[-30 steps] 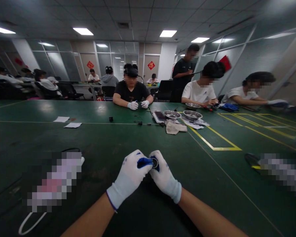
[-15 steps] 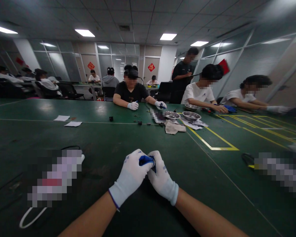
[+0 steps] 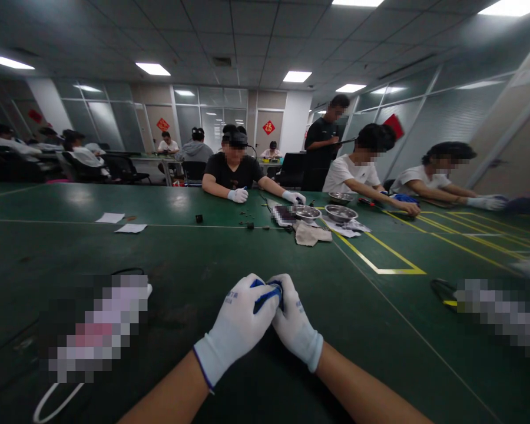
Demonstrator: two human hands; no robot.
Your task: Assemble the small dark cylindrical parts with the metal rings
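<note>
My left hand (image 3: 242, 321) and my right hand (image 3: 294, 324) meet above the green table (image 3: 194, 253), both in white gloves with blue palms. Their fingers are curled and pressed together around something small. Almost all of it is hidden by the gloves, so I cannot make out what it is. Left of my hands lies a blurred-out pale object (image 3: 101, 327) with a white loop and a dark cord. Over on the right is a similar blurred-out object (image 3: 501, 312).
Across the table sits a gloved person (image 3: 232, 168) with small dark parts nearby. Metal bowls (image 3: 341, 213) and a beige cloth (image 3: 311, 234) lie in front of that person. Two white papers (image 3: 131, 228) are at the left. More people (image 3: 357, 171) work along the right side.
My hands stay together, with the fingers shifted slightly. The person opposite has moved a gloved hand towards the bowls, and the person in white at the right has reached further forward.
</note>
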